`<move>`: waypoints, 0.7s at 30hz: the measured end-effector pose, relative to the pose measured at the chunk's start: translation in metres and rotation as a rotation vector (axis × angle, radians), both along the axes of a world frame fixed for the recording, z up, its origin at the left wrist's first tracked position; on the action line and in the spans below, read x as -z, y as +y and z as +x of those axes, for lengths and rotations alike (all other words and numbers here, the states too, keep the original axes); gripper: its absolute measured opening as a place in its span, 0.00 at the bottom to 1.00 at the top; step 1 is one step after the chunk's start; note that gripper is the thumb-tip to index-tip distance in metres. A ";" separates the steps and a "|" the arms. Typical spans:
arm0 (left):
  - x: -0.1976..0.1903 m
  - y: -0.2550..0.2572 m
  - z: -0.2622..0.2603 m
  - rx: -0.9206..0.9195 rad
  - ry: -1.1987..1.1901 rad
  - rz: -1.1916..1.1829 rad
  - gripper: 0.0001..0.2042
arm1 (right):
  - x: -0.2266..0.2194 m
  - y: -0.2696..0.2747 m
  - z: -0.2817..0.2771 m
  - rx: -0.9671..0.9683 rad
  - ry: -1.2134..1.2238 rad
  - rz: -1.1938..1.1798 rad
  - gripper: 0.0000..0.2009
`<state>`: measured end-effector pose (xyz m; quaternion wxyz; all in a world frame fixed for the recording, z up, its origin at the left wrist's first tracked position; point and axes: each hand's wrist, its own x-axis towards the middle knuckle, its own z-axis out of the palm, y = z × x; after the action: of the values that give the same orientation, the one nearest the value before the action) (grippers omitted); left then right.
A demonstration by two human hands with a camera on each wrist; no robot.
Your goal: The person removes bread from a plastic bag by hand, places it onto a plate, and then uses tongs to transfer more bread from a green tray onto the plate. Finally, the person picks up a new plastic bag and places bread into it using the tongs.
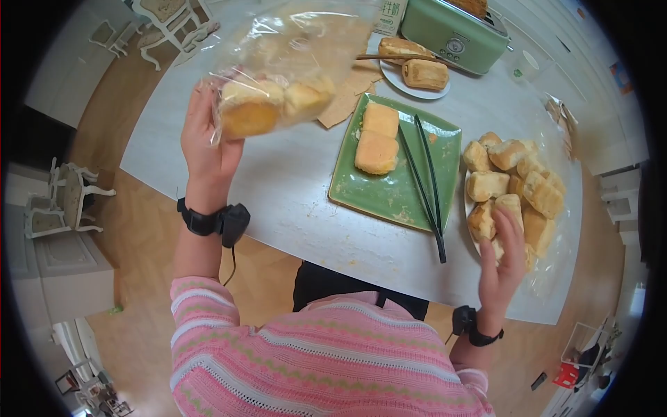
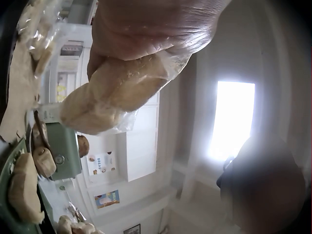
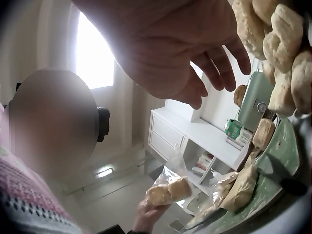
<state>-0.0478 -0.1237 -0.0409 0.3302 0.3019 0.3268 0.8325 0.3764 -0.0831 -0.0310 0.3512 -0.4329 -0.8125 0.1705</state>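
Left of plate rim (image 1: 340, 179), left fingers (image 1: 201, 105) grip bagged buns (image 1: 250, 117).

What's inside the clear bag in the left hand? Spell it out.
The clear bag holds bread buns: two show in the right wrist view. The left hand covers part of it; any buns hidden there cannot be counted.

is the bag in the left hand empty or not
Not empty: bread rolls show through the clear plastic of the bag in the left hand, in all three views.
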 end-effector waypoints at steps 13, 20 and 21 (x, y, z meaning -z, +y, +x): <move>0.050 -0.010 0.125 0.796 -0.481 -0.244 0.19 | 0.045 -0.013 -0.079 -0.332 0.746 -0.847 0.27; 0.051 -0.014 0.156 0.838 -0.572 -0.015 0.41 | 0.057 -0.003 -0.078 -0.172 1.152 -1.028 0.15; 0.055 -0.018 0.161 0.839 -0.570 -0.021 0.41 | 0.056 -0.002 -0.081 -0.170 1.157 -1.030 0.15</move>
<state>0.1134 -0.1414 -0.0954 0.7152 0.1646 0.0824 0.6742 0.2957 -0.0853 -0.0868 0.4594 -0.3199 -0.3490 0.7515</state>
